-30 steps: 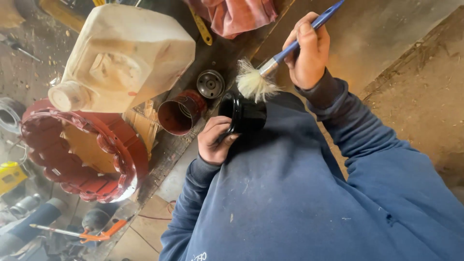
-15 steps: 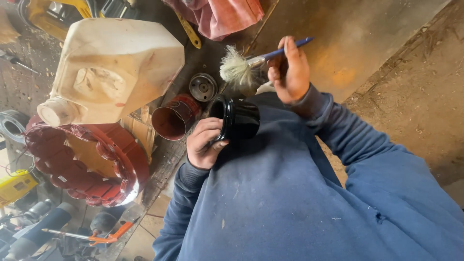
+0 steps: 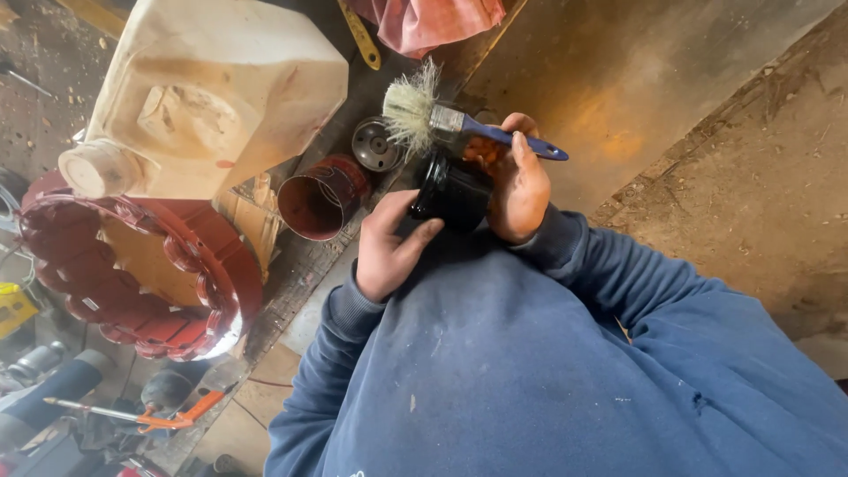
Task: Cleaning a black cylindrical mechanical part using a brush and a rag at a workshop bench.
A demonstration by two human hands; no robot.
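the right hand [image 3: 521,190] is bringing the blue-handled paintbrush [image 3: 459,124] down, so its bristles are now resting at the top edge of the black cylindrical part [image 3: 452,194] instead of hanging up in the air as a second ago. the left hand [image 3: 389,247] is still gripping that part from below, held against the blue sweatshirt [image 3: 548,371]. the brushing looks under way now. the view is also sitting closer than before, with the red cup [image 3: 320,199] and pale plastic jug [image 3: 212,88] on the desk [image 3: 309,265] looming larger.
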